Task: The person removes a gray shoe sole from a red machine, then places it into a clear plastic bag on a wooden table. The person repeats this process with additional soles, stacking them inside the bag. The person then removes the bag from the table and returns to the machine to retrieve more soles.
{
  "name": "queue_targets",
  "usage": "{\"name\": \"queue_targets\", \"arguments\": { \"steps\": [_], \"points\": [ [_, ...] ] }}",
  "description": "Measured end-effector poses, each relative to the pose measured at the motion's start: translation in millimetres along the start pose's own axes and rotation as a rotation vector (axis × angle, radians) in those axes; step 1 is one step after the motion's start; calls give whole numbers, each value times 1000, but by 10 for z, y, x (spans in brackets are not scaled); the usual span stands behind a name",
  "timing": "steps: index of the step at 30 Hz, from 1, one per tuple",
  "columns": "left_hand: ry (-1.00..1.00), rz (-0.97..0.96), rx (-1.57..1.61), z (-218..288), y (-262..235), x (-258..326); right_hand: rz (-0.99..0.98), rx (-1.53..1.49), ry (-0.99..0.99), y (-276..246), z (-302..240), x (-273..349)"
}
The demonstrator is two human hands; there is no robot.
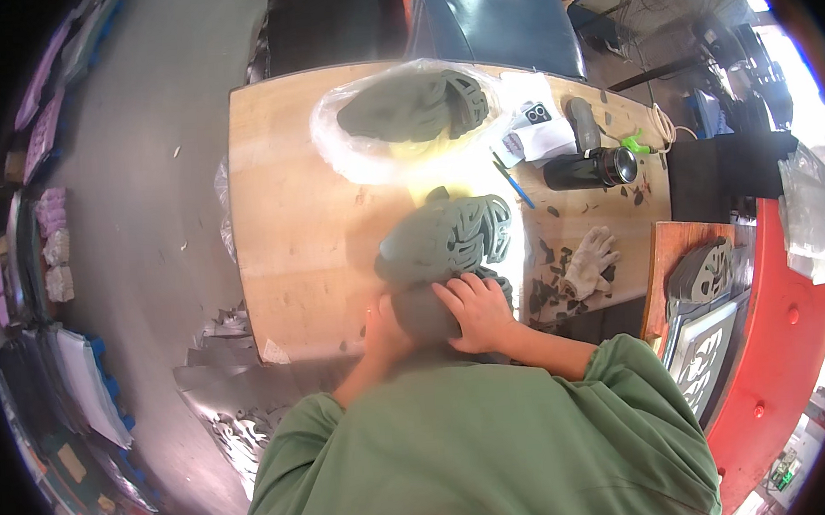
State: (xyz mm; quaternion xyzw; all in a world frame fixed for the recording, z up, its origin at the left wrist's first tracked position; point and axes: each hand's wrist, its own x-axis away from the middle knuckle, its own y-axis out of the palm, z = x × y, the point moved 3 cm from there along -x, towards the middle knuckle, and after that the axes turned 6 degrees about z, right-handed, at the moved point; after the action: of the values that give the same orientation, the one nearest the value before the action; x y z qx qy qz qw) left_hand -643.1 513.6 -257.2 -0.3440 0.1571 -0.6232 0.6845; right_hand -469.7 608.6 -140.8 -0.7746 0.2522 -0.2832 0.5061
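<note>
Close to my body, at the near edge of the wooden table (289, 217), I hold a dark grey sole-shaped piece (423, 313) that looks like foam. My left hand (385, 330) grips its left side, its fingers partly hidden and blurred. On the other side, my right hand (478, 314) is closed over the edge, fingers bent. Just beyond my hands lies a stack of grey sole-shaped pieces (421, 240) with curved cut-outs at the right end. Farther back, similar grey pieces (391, 111) sit in a clear plastic bag (327, 136).
Right of the stack are a black cylindrical bottle (576, 171), a blue pen (516, 185), white papers (546, 140), a white glove (588, 262) and dark scraps (550, 292). A red cabinet (762, 332) stands at right; cut-out scraps (235, 439) lie at lower left.
</note>
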Motion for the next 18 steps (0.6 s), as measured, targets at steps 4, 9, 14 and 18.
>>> {"name": "queue_targets", "arguments": {
  "steps": [4,9,14,18],
  "points": [
    [54,88,-50,206,-80,25,26,-40,44,42,1,69],
    [5,-132,-211,742,-422,-107,22,-107,167,-27,116,191],
    [349,-345,-145,1412,-892,-566,-63,-438,477,-523,410,512],
    [495,-178,89,1578,-998,-1447,105,-888,640,-1026,809,684]
  ]
}}
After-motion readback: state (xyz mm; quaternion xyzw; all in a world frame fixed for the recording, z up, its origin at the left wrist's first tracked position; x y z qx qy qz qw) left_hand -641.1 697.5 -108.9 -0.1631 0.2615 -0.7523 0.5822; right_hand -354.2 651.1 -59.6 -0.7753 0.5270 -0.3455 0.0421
